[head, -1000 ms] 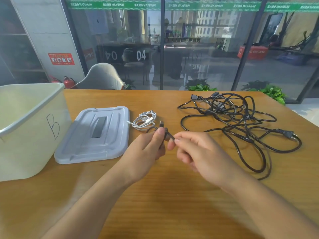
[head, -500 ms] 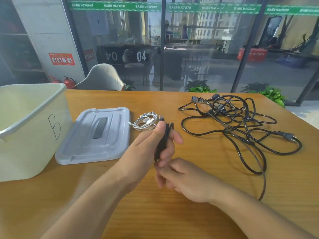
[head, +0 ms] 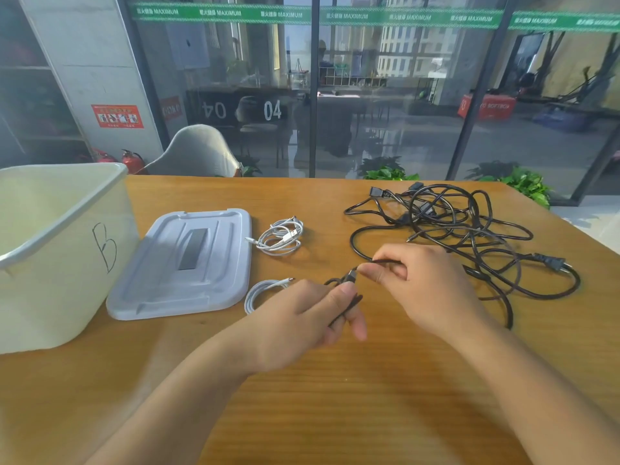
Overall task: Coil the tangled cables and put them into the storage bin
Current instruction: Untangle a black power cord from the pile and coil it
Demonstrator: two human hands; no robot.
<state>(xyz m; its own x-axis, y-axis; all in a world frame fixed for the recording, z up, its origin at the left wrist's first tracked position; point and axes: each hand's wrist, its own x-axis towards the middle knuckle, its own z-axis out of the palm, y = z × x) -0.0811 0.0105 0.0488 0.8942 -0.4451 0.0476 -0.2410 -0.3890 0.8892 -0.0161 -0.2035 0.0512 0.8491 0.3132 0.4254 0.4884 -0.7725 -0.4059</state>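
A thin black cable [head: 349,280] runs between my two hands above the middle of the table. My left hand [head: 302,317] grips a few folded loops of it. My right hand [head: 422,283] pinches the strand just right of the plug end. A big tangle of black power cables [head: 469,229] lies at the right. Two white cables rest on the table: a coiled one [head: 281,234] beside the lid and another coiled white cable [head: 261,290] partly hidden by my left hand. The cream storage bin [head: 50,250], marked "B", stands open at the left.
The bin's grey lid [head: 184,263] lies flat between the bin and the white cables. A wooden table [head: 335,397] holds everything. A pale chair [head: 198,152] stands behind the far edge, with glass walls and green plants beyond.
My right hand rose from below my left hand to pinch the black cable at the right. My left hand dropped lower with the loops. A second white cable shows near it.
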